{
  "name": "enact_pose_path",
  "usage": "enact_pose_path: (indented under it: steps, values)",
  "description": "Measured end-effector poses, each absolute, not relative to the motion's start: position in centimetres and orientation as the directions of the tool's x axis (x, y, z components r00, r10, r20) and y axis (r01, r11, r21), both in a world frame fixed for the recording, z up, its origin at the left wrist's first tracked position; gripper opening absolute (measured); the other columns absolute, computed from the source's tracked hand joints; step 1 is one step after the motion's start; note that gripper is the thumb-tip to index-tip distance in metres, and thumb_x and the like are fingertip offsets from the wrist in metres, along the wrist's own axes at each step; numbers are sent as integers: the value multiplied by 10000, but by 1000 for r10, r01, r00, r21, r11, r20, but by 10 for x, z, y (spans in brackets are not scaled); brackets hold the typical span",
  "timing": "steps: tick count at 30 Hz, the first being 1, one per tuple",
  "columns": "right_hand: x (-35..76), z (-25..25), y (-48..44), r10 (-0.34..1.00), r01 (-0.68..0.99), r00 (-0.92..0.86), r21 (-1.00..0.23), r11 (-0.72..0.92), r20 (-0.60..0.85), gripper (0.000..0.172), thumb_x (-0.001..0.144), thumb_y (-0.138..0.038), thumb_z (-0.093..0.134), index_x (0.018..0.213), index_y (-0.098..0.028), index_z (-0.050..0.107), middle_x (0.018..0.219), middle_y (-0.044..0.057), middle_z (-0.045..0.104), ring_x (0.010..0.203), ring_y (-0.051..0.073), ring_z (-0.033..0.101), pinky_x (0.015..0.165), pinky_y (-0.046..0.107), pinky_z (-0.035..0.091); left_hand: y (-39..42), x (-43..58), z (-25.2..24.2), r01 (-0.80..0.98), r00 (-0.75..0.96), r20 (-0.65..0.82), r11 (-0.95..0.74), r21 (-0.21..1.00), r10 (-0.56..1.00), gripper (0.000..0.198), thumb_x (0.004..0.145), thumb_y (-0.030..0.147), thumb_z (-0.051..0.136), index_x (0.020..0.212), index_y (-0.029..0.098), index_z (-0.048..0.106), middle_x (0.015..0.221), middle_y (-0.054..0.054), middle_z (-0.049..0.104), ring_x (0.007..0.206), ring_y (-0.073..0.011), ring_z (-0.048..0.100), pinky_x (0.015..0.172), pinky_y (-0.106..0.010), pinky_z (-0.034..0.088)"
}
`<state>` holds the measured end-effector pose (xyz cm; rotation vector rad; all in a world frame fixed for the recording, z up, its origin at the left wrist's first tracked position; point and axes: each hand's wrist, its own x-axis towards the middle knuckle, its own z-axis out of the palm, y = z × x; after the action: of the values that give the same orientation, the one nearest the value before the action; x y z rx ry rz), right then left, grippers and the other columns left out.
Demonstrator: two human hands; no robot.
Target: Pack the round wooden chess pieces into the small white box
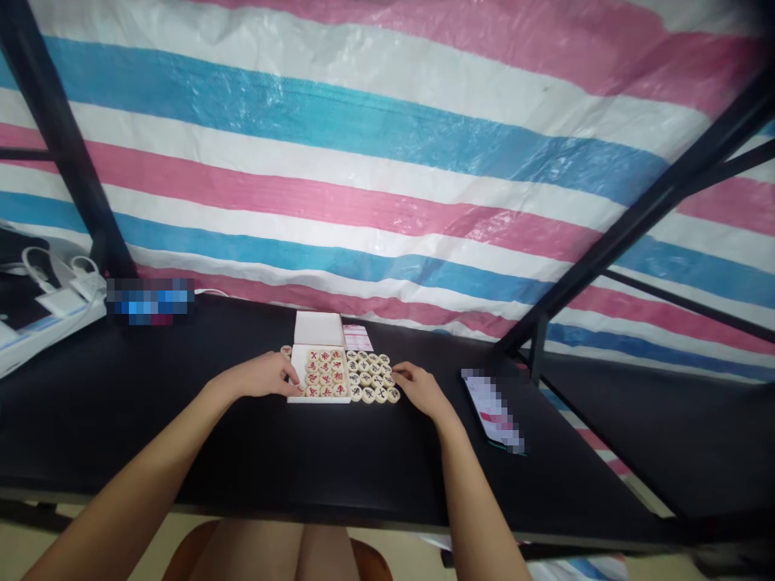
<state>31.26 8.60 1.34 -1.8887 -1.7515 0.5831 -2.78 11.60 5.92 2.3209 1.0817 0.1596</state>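
A shallow white box (320, 396) lies on the black table (182, 428) and holds several round wooden chess pieces with red characters (325, 373). Right of the box, several more round pieces with dark characters (369, 375) sit in rows on the table. My left hand (265, 377) rests against the box's left edge, fingers curled, touching the box. My right hand (419, 386) reaches the right end of the loose rows, fingertips pinched at a piece (392, 376). One piece (286, 350) lies beyond my left hand.
The box's white lid (318, 328) and a pink-printed card (357, 337) lie behind the pieces. A phone (493, 410) lies to the right. Chargers and cables (60, 286) sit at far left. A striped tarpaulin (387, 177) and black frame bars (635, 218) rise behind.
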Motion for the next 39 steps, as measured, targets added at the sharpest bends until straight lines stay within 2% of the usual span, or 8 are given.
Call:
enact_pose_path:
  steps: [11,16,21,29,32,36,39]
  values:
    - [312,12,86,995,790,97,-611,-55,36,239,781,-350,499,886,-210,662,720,13,655,692,182,598,661,276,407,115,-23,54,659,639,-110,-468,589,761,242,683,375,644,829,200,725,540,42,495,549,-144,504,525,-217,350]
    - [313,10,87,995,778,92,-627,-52,31,233,780,-336,500,894,-207,656,731,13,661,705,180,606,681,276,409,114,-24,57,686,642,-104,-508,520,760,302,723,411,619,921,207,721,571,24,563,557,-152,532,536,-219,344]
    - [312,11,87,995,776,89,-629,-48,34,235,781,-335,495,890,-205,659,729,18,666,697,182,608,669,275,409,109,-24,61,632,726,-118,-589,503,678,253,825,351,514,859,218,726,702,-11,673,621,-152,574,584,-216,351]
    - [312,12,86,996,790,86,-611,-53,24,244,786,-351,483,892,-211,652,729,14,656,693,182,598,663,275,406,112,-22,56,661,665,-107,-516,544,739,209,742,346,601,877,206,680,581,36,524,539,-134,496,505,-196,330]
    - [312,12,87,996,794,83,-606,-50,26,245,787,-350,475,887,-209,649,721,13,652,691,181,597,666,273,405,110,-20,58,670,658,-88,-528,522,748,216,761,343,582,893,214,696,569,39,522,530,-128,487,520,-196,330]
    - [312,12,86,996,790,88,-610,-61,15,241,790,-349,477,888,-210,647,722,10,652,689,178,598,668,271,404,109,-21,60,677,680,-102,-569,467,726,335,810,371,539,1085,239,676,531,35,537,524,-142,503,539,-210,336]
    - [311,13,86,996,786,90,-615,-62,15,240,789,-344,482,894,-209,651,733,13,656,705,180,601,678,274,406,110,-23,59,683,683,-110,-578,447,722,298,815,397,530,986,239,718,616,0,621,590,-161,559,553,-219,343]
